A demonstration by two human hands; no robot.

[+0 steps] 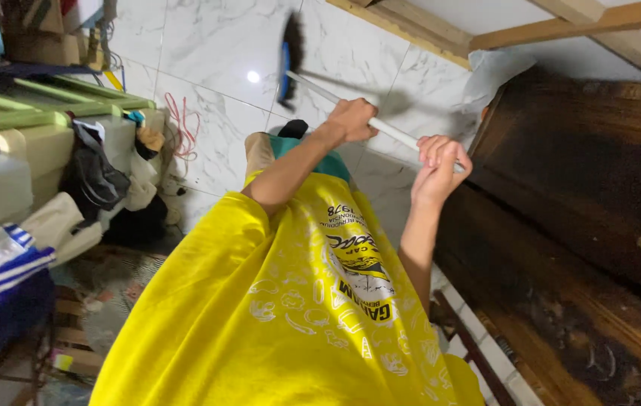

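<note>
I look down my yellow printed shirt [275, 316] at a broom. Its blue head with dark bristles [287, 56] rests, blurred, on the white marble floor tiles [207, 45]. The white handle [395, 132] runs from the head back toward me on a slant. My left hand [352, 119] is closed around the handle nearer the head. Farther up, my right hand [439, 162] grips the handle's end, close to the dark wooden furniture.
Dark, worn wooden furniture [576, 225] fills the right side, with pale wooden beams [561, 30] above it and a white plastic bag [497, 71] at its corner. Cushions, clothes and a dark bag [98, 177] are piled at left. A red cord [181, 124] lies on the tiles.
</note>
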